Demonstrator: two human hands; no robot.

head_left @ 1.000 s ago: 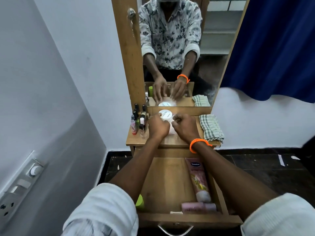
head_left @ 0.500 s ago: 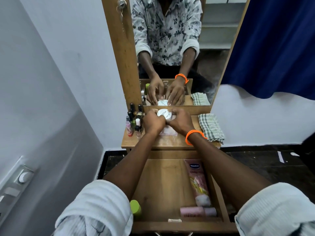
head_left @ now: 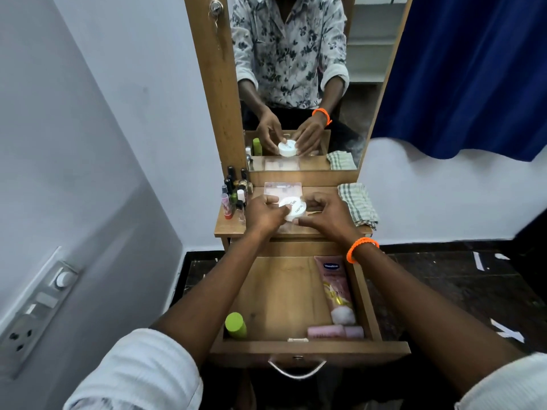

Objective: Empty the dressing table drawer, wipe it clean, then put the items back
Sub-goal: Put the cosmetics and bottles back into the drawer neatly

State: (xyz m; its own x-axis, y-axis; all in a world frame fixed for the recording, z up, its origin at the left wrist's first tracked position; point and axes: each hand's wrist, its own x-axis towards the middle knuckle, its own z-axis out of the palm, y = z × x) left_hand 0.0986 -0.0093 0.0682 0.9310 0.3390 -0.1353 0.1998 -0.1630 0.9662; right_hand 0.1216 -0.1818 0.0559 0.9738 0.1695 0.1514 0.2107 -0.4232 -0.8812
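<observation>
Centre of frame, above table (head_left: 228, 229): left hand (head_left: 263, 214) and right hand (head_left: 328, 217) both pinch white round jar (head_left: 293, 210) from opposite sides, fingers curled on its rim (two-sided hold likely to steady it for carrying). Jar sits between hands, lifted clear of tabletop. Lower frame: open drawer (head_left: 296, 349) holds pink tube (head_left: 336, 291), green bottle (head_left: 235, 325), so restocking looks underway.

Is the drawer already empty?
No. The open drawer holds a Vaseline tube, a green-capped bottle and a pink bottle.
</observation>
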